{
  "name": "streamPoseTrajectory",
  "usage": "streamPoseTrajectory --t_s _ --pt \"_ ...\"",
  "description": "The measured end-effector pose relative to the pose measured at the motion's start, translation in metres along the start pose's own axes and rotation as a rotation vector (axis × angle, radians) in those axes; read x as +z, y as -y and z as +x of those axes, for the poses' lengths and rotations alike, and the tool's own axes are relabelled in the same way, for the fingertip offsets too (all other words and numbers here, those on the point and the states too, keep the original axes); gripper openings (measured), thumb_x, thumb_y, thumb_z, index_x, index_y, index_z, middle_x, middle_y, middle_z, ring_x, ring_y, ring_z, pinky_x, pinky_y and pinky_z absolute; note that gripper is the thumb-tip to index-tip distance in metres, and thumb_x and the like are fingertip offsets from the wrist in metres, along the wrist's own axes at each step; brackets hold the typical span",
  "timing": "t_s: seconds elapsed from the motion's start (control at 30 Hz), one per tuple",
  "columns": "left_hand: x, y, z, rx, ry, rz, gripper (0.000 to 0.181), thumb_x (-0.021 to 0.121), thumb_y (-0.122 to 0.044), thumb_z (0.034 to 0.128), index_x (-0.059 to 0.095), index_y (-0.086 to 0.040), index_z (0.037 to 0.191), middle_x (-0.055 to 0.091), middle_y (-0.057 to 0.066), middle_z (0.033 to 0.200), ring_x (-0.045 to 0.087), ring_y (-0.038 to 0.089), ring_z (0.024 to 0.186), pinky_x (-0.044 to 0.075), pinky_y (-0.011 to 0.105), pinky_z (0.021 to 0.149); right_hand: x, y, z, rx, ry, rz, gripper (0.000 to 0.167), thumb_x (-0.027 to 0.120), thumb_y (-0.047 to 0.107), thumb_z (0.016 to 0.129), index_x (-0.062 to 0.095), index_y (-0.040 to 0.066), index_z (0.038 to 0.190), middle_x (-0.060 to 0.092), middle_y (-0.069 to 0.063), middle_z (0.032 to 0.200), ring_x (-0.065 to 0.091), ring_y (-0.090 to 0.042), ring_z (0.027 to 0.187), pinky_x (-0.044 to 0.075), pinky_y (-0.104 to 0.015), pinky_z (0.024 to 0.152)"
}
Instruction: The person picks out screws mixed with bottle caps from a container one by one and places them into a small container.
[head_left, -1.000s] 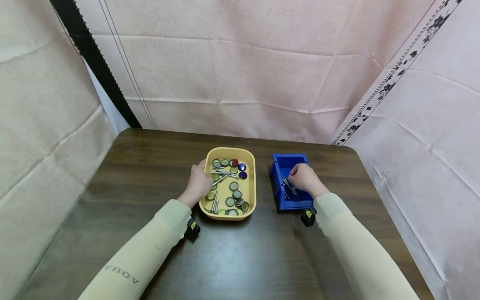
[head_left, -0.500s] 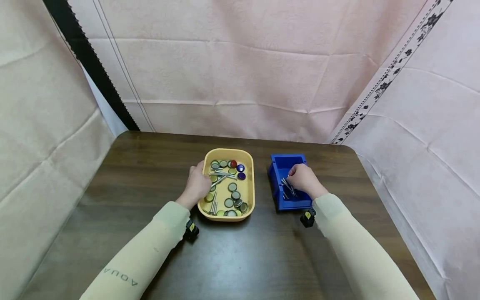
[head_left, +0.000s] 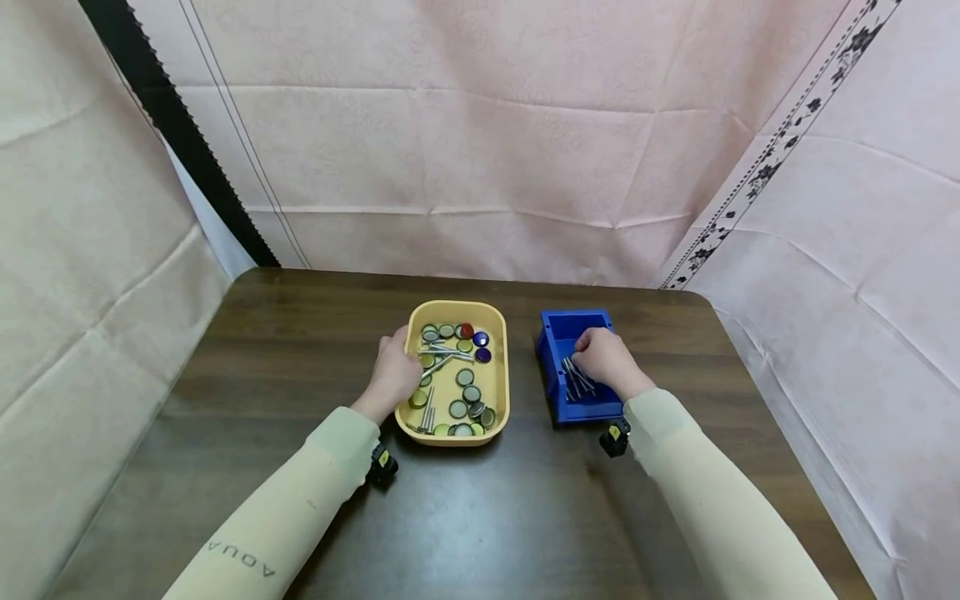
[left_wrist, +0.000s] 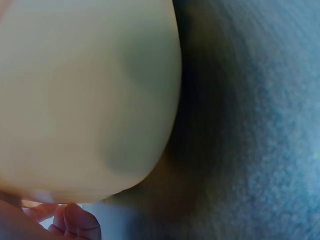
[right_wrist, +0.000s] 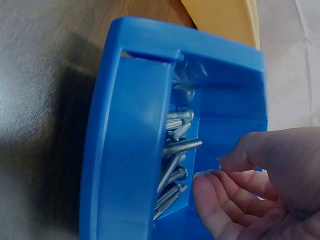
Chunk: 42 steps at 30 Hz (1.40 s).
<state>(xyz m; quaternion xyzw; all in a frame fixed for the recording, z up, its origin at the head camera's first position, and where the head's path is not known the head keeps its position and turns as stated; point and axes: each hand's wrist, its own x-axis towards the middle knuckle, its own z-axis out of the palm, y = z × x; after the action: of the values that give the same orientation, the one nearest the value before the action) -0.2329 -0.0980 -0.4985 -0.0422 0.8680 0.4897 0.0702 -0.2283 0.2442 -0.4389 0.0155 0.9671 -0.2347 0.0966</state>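
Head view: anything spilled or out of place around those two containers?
Nothing looks spilled. One oddity: screws lie among bottle caps in the yellow tray, whereas only screws show in the blue bin.

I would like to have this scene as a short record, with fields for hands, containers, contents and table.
Left hand: grips the left rim of the yellow tray
Right hand: in the blue bin, thumb apart from fingertips, nothing seen between
Tray contents: bottle caps, metal bolts
Bin contents: similar bolts
Bin position: right of tray, apart
Table: dark brown
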Motion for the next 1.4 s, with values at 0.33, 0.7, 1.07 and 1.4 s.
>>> streamPoseTrajectory --t_s 0.33,0.7,1.07,1.4 --pt "-0.001 0.000 -0.002 0.012 -0.002 0.010 0.064 0.042 -0.001 0.0929 0.029 -0.018 0.153 0.036 0.015 0.120 0.049 0.031 0.095 0.048 0.042 0.081 -0.008 0.043 -0.008 -0.012 -0.024 0.074 0.021 0.062 0.016 0.091 0.059 0.004 0.108 0.062 -0.012 0.099 0.060 -0.026 0.085 0.051 -0.040 0.077" --pt "-0.001 -0.004 -0.002 0.018 -0.015 0.010 0.064 0.046 0.000 0.0911 0.031 -0.016 0.151 0.036 0.015 0.118 0.049 0.031 0.094 0.048 0.042 0.081 -0.012 0.113 -0.012 -0.066 -0.119 0.083 0.024 0.064 0.018 0.088 0.061 0.006 0.108 0.061 -0.008 0.099 0.057 -0.026 0.088 0.051 -0.040 0.078" --pt "-0.001 -0.001 0.000 0.023 -0.019 0.033 0.067 0.047 0.001 0.0880 0.031 -0.014 0.151 0.036 0.015 0.118 0.049 0.031 0.095 0.049 0.042 0.081 0.041 0.167 -0.014 -0.210 0.220 0.073 0.017 0.063 0.014 0.085 0.057 0.011 0.070 0.057 0.001 0.068 0.049 -0.013 0.057 0.040 -0.025 0.052" --pt "-0.002 0.001 0.001 0.044 -0.015 0.041 0.069 0.050 0.002 0.0832 0.034 -0.012 0.149 0.037 0.017 0.116 0.049 0.032 0.096 0.048 0.043 0.083 0.097 0.192 -0.008 -0.213 0.503 -0.196 0.032 0.060 0.003 0.079 0.050 0.014 0.051 0.048 0.003 0.045 0.048 -0.010 0.041 0.038 -0.021 0.043"
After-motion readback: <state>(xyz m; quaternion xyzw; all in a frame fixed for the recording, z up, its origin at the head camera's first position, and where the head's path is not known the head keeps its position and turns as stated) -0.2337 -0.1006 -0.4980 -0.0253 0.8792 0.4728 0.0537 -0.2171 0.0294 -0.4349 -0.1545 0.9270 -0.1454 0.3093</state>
